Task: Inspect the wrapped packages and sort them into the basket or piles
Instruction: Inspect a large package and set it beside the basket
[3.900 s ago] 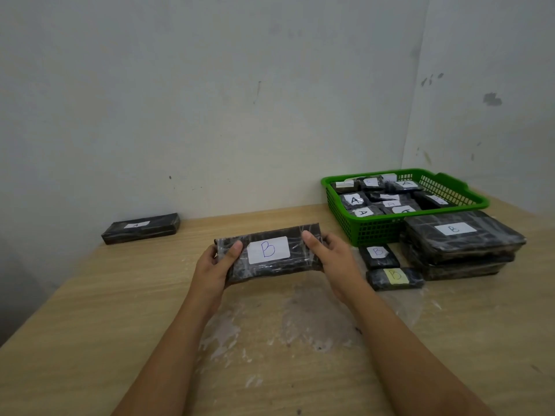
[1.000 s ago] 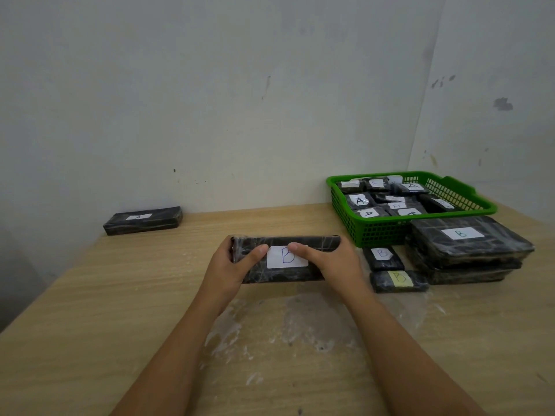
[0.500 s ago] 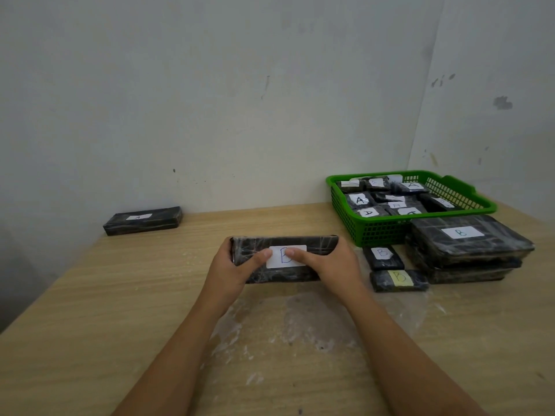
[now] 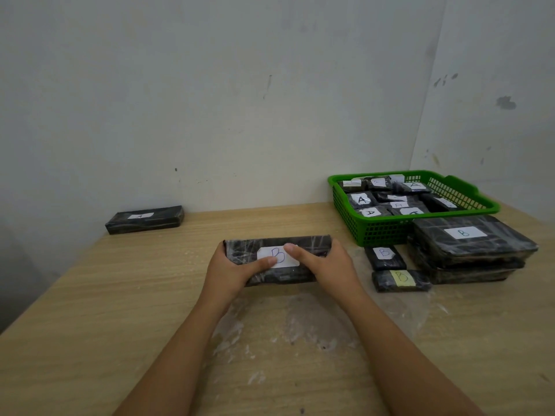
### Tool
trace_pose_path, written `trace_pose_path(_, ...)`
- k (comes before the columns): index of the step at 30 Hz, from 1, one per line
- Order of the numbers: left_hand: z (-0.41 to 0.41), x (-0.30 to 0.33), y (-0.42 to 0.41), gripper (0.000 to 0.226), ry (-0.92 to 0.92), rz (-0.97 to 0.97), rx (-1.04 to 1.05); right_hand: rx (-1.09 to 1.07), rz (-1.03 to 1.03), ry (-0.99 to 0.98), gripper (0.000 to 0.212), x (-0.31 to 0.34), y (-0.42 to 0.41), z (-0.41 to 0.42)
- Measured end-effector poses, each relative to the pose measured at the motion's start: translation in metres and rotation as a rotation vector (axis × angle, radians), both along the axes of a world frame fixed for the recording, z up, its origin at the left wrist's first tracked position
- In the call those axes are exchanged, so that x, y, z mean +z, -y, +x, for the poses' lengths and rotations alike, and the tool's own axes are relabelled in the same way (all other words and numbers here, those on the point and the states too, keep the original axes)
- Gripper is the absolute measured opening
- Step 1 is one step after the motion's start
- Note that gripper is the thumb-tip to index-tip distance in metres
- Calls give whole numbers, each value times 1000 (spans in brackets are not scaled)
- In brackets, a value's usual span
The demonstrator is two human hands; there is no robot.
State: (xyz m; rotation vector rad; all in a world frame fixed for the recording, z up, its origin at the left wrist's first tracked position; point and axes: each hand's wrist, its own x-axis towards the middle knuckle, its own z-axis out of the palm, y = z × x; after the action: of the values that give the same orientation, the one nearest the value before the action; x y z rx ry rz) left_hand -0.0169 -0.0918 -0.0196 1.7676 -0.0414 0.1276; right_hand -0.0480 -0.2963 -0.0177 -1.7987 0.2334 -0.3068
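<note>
the left hand (image 4: pixel 229 267) and right hand (image 4: pixel 326 263) grip opposite ends of a long black film-wrapped package (image 4: pixel 277 259), thumbs pressed on its white label marked b, just above the light wooden table (image 4: pixel 90 325). to the right lie a small black package with a yellow b label (image 4: pixel 401 280) and a small black package with a white b label (image 4: pixel 384 257), beside a stack of large flat black packages (image 4: pixel 471 247). behind them stands a green plastic basket (image 4: pixel 375 229) holding small labelled packages. far left, by the wall, lies a black package labelled a (image 4: pixel 144 219).
</note>
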Motion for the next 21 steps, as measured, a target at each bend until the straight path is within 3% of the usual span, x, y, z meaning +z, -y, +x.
trace_pose_path(6, 1, 9, -6, 84, -139, -246, -19, 215, 79, 86, 98, 12, 10, -7)
trace_pose_path(12, 2, 10, -9, 95, -232, -284, -59, 384, 78, 100, 119, 8, 24, -7)
trace_pose_path(15, 2, 12, -11, 71, -278, -306, -69, 432, 122, 128, 111, 11, 28, -8)
trace_pose_path(18, 2, 16, -14, 52, -311, -351, -125, 345, 151, 142, 93, 13, 26, -7)
trace_pose_path(21, 2, 16, -17, 69, -290, -388, -226, 221, 214, 104, 79, 12, 28, -3)
